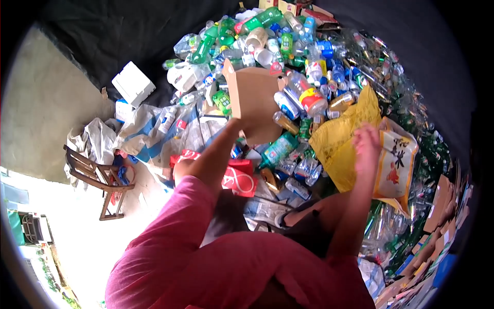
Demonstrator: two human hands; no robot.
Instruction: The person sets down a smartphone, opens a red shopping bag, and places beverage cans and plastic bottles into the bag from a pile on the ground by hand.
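Observation:
A flattened brown cardboard box (257, 98) stands raised over the heap in front of me. My left hand (235, 126) grips its lower left edge; the fingers are mostly hidden behind the board. My right hand (366, 141) is at a crumpled yellow plastic bag (334, 144), its fingers curled and somewhat blurred against the bag. Just right of that hand is a white and orange printed bag (395, 170) with dark characters and a red picture. Below the cardboard lie a green plastic bottle (280, 149) and a red bag (240, 177).
A large heap of plastic bottles (262, 20) and cans rises ahead and to the right. A wooden folding chair (98, 177) stands at left, near a white foam box (133, 84). Flattened cardboard (440, 203) is stacked at far right. Black sheeting (128, 31) hangs behind.

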